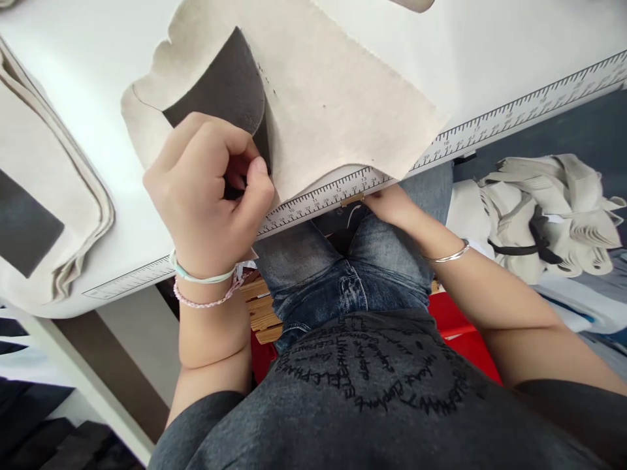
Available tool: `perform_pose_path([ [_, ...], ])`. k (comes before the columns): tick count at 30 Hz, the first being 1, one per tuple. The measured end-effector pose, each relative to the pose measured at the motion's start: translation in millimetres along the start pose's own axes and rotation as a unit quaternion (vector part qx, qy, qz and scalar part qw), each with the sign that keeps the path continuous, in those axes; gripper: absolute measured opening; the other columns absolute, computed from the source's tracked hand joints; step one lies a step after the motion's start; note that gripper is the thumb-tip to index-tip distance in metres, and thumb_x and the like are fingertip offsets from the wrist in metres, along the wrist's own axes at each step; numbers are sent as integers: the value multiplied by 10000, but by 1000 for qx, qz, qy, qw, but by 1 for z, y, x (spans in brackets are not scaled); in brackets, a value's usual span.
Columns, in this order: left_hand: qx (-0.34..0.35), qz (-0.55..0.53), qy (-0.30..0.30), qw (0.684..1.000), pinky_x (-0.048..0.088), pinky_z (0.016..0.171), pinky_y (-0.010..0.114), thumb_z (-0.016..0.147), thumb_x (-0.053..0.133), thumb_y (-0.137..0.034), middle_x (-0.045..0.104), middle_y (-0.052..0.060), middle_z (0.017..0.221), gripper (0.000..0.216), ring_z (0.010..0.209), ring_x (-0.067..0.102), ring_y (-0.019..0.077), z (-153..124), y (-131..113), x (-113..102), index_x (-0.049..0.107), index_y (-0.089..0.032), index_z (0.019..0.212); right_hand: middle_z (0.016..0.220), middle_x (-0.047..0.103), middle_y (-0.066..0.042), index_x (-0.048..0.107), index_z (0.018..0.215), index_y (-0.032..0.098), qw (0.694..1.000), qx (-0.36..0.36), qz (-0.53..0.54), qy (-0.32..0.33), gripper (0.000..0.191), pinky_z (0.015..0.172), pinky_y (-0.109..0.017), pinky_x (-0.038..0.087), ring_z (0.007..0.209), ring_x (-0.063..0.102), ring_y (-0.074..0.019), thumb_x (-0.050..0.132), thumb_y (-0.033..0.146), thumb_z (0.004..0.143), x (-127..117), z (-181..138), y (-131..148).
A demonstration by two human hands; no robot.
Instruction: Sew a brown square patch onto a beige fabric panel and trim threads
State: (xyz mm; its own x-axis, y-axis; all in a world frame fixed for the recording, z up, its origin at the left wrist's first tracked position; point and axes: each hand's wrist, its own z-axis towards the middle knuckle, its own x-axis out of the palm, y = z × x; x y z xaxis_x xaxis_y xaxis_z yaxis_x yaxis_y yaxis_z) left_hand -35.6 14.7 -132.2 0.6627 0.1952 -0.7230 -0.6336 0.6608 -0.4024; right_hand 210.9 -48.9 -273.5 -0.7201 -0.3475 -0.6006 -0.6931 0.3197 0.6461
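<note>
My left hand (210, 189) is closed in a pinch at the ruler edge of the table. It grips the near end of a dark grey fabric piece (220, 85), which curls up at its right side. Beneath that piece lies a larger cream fabric panel (337, 98) with a scalloped left edge; its near edge bulges up over the ruler. My right hand (389, 203) is low at the table's front edge, over my lap, close to a small brown piece (353, 200). The table edge hides most of its fingers, so its grip does not show.
A printed ruler strip (509, 121) runs along the front of the white table (490, 52). Stacked cream fabric with a dark patch (29, 228) lies at the left. Bundled cream pieces (553, 215) sit at the right, below table level. Dark cloth (63, 437) is at lower left.
</note>
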Motion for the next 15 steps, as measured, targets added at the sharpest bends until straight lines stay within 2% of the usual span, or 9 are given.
perform_pose_path([
  [3,-5,7,5,1000,352,517,244,628,568,-19,519,-29,673,218,594,448,93,0,-2,-1,500,-207,713,1101,731,-117,704,1082,150,998,-22,0,52,275,895,-426,506,1017,674,-280,523,257,906,-25,-20,7],
  [5,-10,8,12,1000,370,534,255,678,568,-39,535,-23,691,191,600,462,100,1,-5,-3,504,-210,733,1069,749,-73,729,1051,207,992,-67,5,110,261,866,-415,525,957,695,-259,554,333,904,-48,-37,21],
  [7,-20,2,16,1000,382,543,266,731,568,-60,553,-17,715,168,608,480,107,1,-8,-6,508,-215,759,1098,749,-22,734,1068,264,974,-133,18,182,248,861,-356,547,956,703,-214,610,366,878,-72,-54,41],
  [8,-21,-1,19,1000,385,542,268,748,570,-64,561,-15,724,167,612,490,108,2,-10,-7,509,-218,772,1159,731,-17,709,1144,274,954,-182,26,238,290,891,-329,542,1014,690,-196,590,382,903,-84,-61,53],
  [9,-23,-2,24,999,388,539,269,762,573,-64,572,-12,740,171,622,501,111,2,-11,-8,513,-222,787,1185,719,-1,685,1191,296,940,-207,32,268,308,881,-296,546,1038,682,-173,574,388,920,-95,-67,65],
  [10,-24,-2,31,999,394,541,270,775,573,-61,582,-10,753,176,637,514,114,2,-11,-9,517,-226,801,1159,726,15,677,1195,317,936,-222,42,271,296,837,-266,556,1014,686,-152,568,381,927,-105,-71,77],
  [12,-24,-3,37,999,407,547,272,792,572,-62,591,-8,768,178,656,528,119,2,-12,-11,519,-230,817,1041,748,22,689,1141,333,944,-252,63,205,252,763,-263,560,921,698,-142,567,385,926,-121,-71,100],
  [15,-33,-8,40,999,417,561,270,798,569,-64,587,-15,763,166,661,532,114,3,-13,-12,514,-219,816,785,725,8,710,991,288,965,-258,25,24,166,644,-305,520,688,669,-134,585,350,900,-135,-55,131],
])
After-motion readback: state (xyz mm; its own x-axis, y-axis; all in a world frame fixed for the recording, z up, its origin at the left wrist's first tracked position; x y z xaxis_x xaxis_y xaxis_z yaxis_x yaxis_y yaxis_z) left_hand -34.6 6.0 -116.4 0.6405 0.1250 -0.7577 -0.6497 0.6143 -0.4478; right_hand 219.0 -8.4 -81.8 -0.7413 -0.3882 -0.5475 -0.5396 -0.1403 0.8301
